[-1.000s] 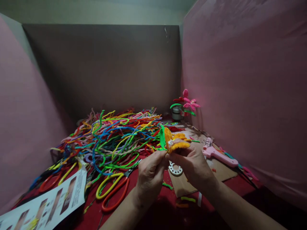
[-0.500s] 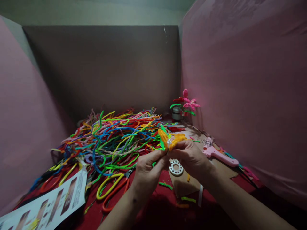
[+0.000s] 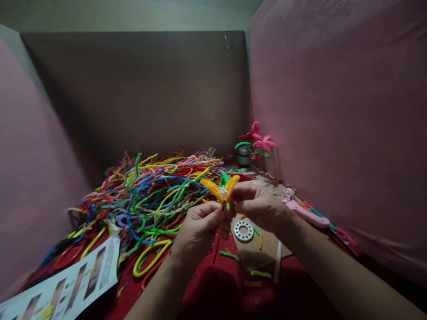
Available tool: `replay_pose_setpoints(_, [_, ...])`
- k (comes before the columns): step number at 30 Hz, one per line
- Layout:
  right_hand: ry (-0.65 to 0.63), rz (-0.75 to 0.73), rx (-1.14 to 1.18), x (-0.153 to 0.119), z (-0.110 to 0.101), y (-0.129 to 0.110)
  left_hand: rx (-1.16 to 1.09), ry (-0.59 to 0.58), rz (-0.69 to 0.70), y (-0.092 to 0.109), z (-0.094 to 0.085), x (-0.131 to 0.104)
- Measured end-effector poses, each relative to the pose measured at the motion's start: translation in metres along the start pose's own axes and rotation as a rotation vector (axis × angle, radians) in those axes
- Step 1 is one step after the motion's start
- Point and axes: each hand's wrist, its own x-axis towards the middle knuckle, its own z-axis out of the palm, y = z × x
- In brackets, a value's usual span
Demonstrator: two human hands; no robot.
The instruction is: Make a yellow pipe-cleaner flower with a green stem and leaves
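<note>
Between my hands is an orange pipe-cleaner flower point(image 3: 213, 188) with a pale centre, its petals spread in a V. Behind it shows a bright green piece point(image 3: 224, 178). My left hand point(image 3: 202, 226) is closed, thumb and fingers pinching the flower low at its base. My right hand point(image 3: 257, 205) has its bent fingers closed at the right-hand petal; the exact contact of its fingertips is partly hidden. Below the right hand, a round metal disc with holes point(image 3: 236, 232) lies on a brown board point(image 3: 256, 258).
A large heap of coloured pipe cleaners point(image 3: 160, 186) spreads at left. Yellow-and-red-handled scissors point(image 3: 137, 266) and a printed sheet point(image 3: 75, 280) lie in front. At right are a pink glue gun point(image 3: 308, 215) and green, orange offcuts point(image 3: 260, 274). A pink flower point(image 3: 264, 143) stands behind.
The flower has turned and shifted left, its petals now rising in a V. My left hand has moved slightly left with it, and my right fingers have changed their hold.
</note>
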Motion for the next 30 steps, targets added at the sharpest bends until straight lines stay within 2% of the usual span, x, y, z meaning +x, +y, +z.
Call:
replay_pose_setpoints(3, [0.284,-0.129,-0.35,0.002,-0.025,-0.016,-0.055,0.096,0.063,0.002,-0.004,0.003])
replay_pose_setpoints(5, [0.417,-0.114,-0.809,0.005,-0.044,-0.023,-0.075,0.167,0.073,0.002,-0.007,0.006])
replay_pose_setpoints(6, [0.434,-0.081,-1.058,0.006,-0.054,-0.024,-0.079,0.192,0.067,0.002,-0.009,0.007])
replay_pose_setpoints(8, [0.392,0.034,-1.429,0.008,-0.069,-0.021,-0.084,0.228,0.045,0.0,-0.012,0.009])
replay_pose_setpoints(9, [0.325,0.108,-1.553,0.009,-0.075,-0.018,-0.086,0.241,0.034,-0.001,-0.012,0.01])
replay_pose_setpoints(12, [0.183,0.261,-1.785,0.009,-0.085,-0.005,-0.09,0.268,0.013,-0.003,-0.013,0.011])
replay_pose_setpoints(15, [0.138,0.313,-1.866,0.008,-0.085,0.003,-0.072,0.292,-0.002,-0.003,-0.013,0.012])
replay_pose_setpoints(24, [0.179,0.269,-1.83,0.015,-0.087,0.018,-0.045,0.305,-0.027,-0.003,-0.013,0.012])
replay_pose_setpoints(30, [0.258,0.19,-1.749,0.014,-0.09,0.008,-0.057,0.336,-0.03,-0.005,-0.013,0.014])
